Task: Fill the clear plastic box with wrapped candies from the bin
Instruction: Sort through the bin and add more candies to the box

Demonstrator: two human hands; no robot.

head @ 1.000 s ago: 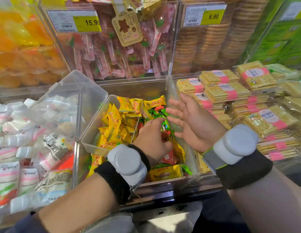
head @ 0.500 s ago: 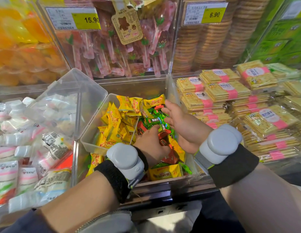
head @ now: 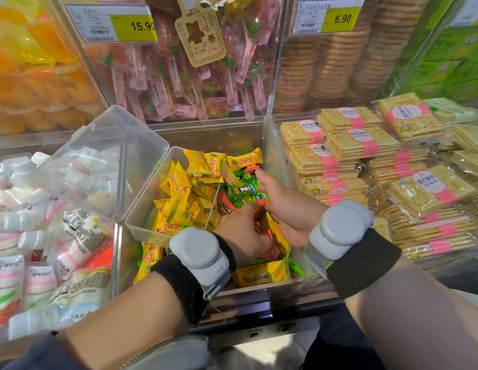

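A clear plastic box with its hinged lid swung open sits in the candy bin, holding several yellow wrapped candies. Green, red and yellow wrapped candies lie loose in the bin beside it. My left hand is down among them, fingers curled round red-wrapped candies. My right hand reaches in from the right, fingers curled into the green and red candies; whether it holds any is hidden.
Pouches of white and pink sweets fill the bin at left. Stacks of cracker packs lie at right. Behind stand clear bins of pink lollipops and round biscuits, with price tags 15.90 and 6.90.
My right hand has moved left and down from above the bin's right wall into the candies, and its spread fingers have curled. My left hand has stayed in the pile.
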